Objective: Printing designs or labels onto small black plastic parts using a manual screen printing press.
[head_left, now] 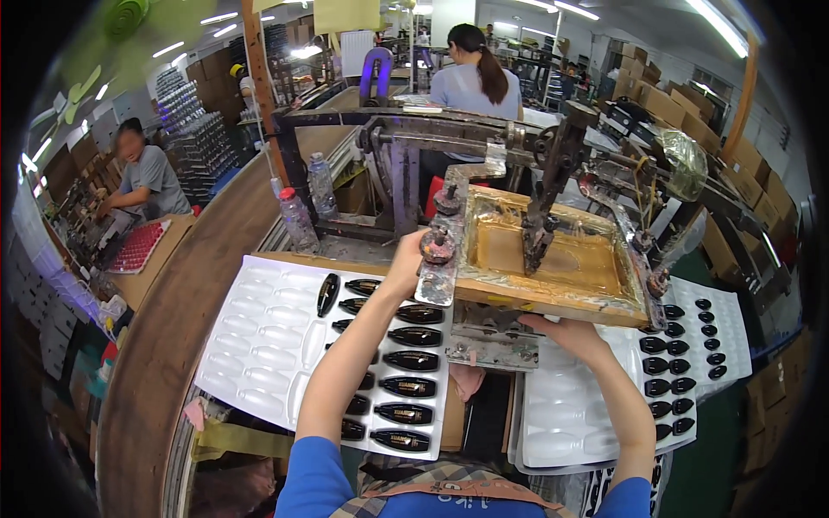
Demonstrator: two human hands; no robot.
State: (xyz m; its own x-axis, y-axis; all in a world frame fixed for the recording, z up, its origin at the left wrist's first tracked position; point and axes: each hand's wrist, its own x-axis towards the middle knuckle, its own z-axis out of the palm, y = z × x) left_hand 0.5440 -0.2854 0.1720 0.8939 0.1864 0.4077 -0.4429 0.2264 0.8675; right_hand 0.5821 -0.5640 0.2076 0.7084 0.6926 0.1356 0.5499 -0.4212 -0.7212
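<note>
My left hand [405, 264] is raised to the left metal bracket [436, 289] of a wooden printing frame [553, 296], fingers curled and partly hidden by its knob. My right hand [572, 335] reaches beneath the frame's front edge, beside a metal fixture [492, 345]; its fingertips are mostly hidden. A squeegee arm [544, 224] stands in the amber screen. Glossy black bottle-shaped pieces [410, 363] with gold print fill part of a white moulded tray [259, 328] at left. At right, another white tray [557, 414] sits near several smaller black pieces [678, 384].
A curved wooden surface [147, 345] runs along my left. Bottles [298, 220] stand by the machine's upright. A co-worker in grey [155, 181] works at far left; another [479, 86] sits ahead, back turned. Stacked cartons [747, 173] line the right. A green fan [121, 22] hangs upper left.
</note>
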